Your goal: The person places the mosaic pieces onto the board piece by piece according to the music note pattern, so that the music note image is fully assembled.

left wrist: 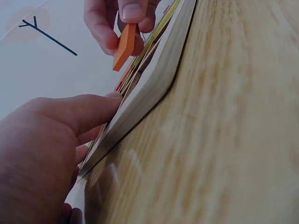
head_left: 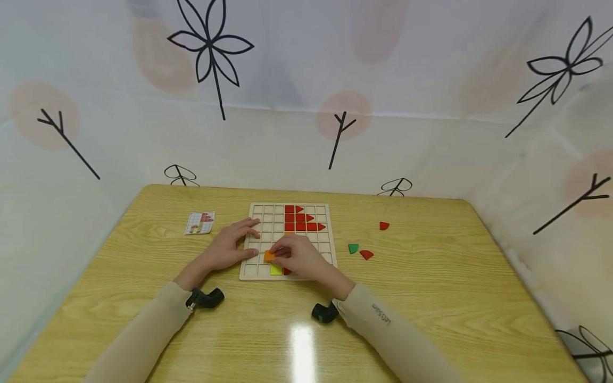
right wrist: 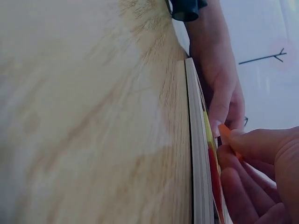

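An orange square tile [head_left: 269, 256] is pinched between the thumb and fingers of my right hand [head_left: 300, 256], just above the lower left part of a wooden grid board [head_left: 246, 272]. The left wrist view shows the orange tile [left wrist: 124, 46] tilted and apart from the board. My left hand [head_left: 228, 246] rests on the board's left edge, thumb and fingers spread. Red square and pointed tiles [head_left: 300, 218] fill cells in the upper rows. A yellow tile [head_left: 276, 269] lies in the bottom row, beside a red piece partly hidden by my right hand.
Right of the board lie a green quarter-round piece [head_left: 353, 248] and two red quarter-round pieces, one nearer [head_left: 366, 255] and one farther [head_left: 384, 226]. A small pattern card [head_left: 199, 223] lies to the left. Everything stands on a wooden table [head_left: 431, 298] before a patterned cloth backdrop.
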### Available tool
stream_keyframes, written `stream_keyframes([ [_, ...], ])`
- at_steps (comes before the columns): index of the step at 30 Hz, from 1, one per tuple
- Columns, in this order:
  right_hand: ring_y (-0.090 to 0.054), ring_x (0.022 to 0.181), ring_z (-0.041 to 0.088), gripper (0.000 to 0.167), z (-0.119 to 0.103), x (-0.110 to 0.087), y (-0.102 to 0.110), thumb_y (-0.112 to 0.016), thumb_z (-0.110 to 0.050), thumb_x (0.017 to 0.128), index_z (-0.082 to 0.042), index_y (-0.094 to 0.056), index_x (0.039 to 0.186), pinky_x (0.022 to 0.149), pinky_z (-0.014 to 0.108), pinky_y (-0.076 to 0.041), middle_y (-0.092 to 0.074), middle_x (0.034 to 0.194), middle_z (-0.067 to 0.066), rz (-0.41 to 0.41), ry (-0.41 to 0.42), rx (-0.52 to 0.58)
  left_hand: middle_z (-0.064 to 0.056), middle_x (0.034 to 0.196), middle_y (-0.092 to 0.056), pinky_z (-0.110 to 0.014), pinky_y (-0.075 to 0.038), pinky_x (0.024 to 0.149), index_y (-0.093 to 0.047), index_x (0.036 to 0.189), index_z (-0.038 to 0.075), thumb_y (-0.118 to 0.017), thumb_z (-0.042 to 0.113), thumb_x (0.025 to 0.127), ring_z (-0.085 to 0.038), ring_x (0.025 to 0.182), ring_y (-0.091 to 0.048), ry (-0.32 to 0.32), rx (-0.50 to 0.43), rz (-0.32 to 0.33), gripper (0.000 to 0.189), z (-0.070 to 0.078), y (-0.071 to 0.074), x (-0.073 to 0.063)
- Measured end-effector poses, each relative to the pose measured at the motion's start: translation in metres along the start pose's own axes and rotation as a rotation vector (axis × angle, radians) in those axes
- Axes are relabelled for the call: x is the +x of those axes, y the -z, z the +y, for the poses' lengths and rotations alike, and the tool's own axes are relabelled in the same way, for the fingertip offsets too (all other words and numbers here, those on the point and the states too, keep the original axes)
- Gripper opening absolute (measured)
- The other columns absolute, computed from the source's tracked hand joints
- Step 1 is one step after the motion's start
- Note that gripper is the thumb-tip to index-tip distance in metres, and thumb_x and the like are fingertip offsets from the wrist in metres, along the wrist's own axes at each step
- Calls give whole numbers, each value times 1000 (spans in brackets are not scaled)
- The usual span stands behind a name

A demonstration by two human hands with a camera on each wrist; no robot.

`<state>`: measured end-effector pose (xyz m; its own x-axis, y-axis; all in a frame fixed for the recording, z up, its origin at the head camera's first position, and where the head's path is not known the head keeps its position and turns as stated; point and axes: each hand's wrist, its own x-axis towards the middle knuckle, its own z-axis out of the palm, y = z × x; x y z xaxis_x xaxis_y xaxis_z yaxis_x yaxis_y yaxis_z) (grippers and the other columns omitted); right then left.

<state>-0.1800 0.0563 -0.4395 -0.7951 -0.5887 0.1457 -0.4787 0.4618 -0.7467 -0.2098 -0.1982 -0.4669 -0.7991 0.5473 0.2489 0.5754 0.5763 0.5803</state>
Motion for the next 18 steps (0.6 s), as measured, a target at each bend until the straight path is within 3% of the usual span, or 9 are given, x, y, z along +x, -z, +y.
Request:
stream_keyframes([
  [18, -60, 85, 7, 15, -14, 4, -9, -76, -17, 91, -14, -78, 106, 71, 22, -48, -70, 103, -4, -4, -32, -226, -9, 155, -41, -58, -25, 114, -68, 117, 13, -74, 31, 91, -32, 146, -29, 15, 0, -13, 32, 2, 1, -1],
])
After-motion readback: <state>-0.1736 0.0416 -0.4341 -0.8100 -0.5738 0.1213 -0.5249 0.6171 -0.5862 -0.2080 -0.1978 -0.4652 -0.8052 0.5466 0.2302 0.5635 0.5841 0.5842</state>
